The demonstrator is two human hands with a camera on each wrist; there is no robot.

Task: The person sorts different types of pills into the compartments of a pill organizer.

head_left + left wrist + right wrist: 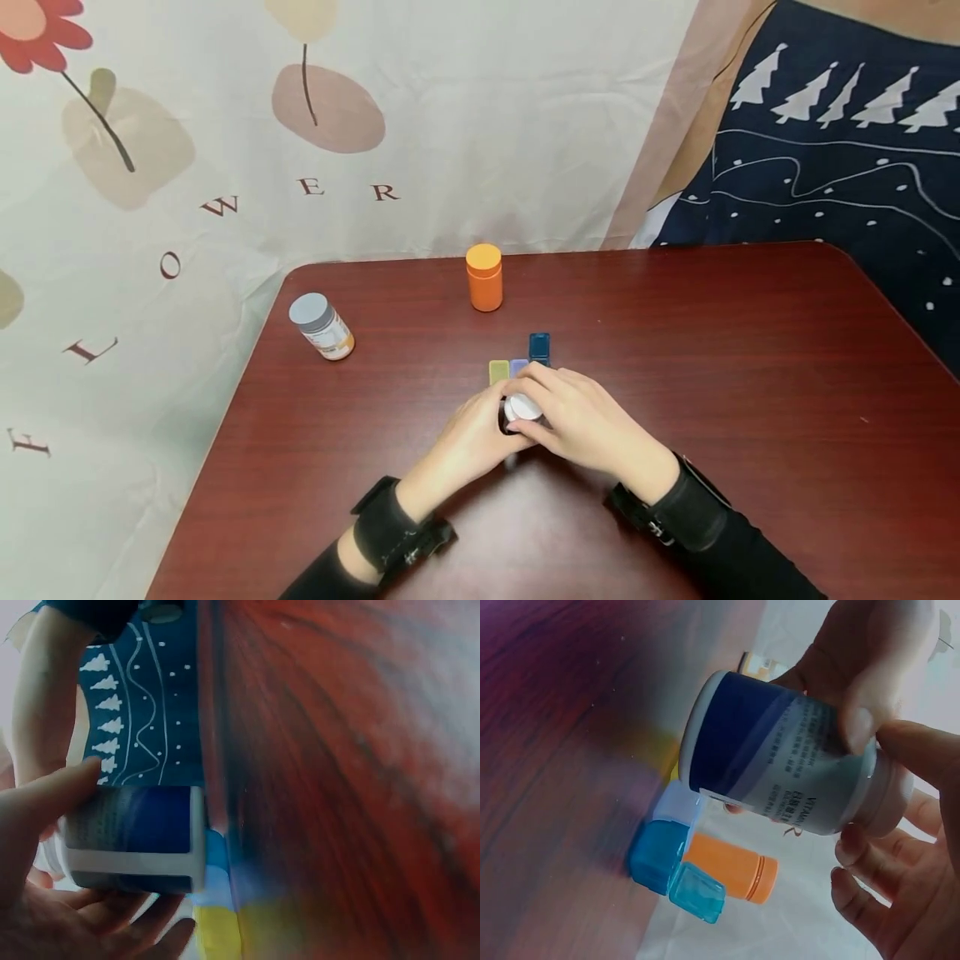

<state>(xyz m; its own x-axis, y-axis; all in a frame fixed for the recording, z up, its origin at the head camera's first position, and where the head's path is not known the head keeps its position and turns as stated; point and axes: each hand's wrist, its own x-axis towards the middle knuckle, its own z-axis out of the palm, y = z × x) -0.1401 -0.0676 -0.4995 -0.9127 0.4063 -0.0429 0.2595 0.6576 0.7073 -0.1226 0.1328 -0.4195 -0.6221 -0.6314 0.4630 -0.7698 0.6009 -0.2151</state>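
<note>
White-capped bottle: the blue-and-white bottle (780, 754) is between the two hands, over the near part of the tabletop (750, 375), its cap end up; whether its base touches the wood is hard to tell.
Left grip: the left grip (468, 433) is curled around the bottle's body, opened only as wide as its girth, thumb on the label; probably this keeps the body from turning.
Right grip: the right grip (577, 412) is drawn in, thumb and fingers pinching the white cap (522, 407) from its sides, a hold that seems suited to twisting.
Coloured compartments: yellow (498, 372), lilac (519, 367) and blue (658, 855) sit in a row just beyond the hands, likely set there for easy reach.
Blue lid: the blue lid (697, 891) stands open (no raised lid shows on the other two), perhaps to leave that compartment accessible.
Other containers: an orange bottle (485, 279) near the far edge and a grey-lidded bottle (322, 327) at the left both stand lidded, apparently kept out of the hands' way.
</note>
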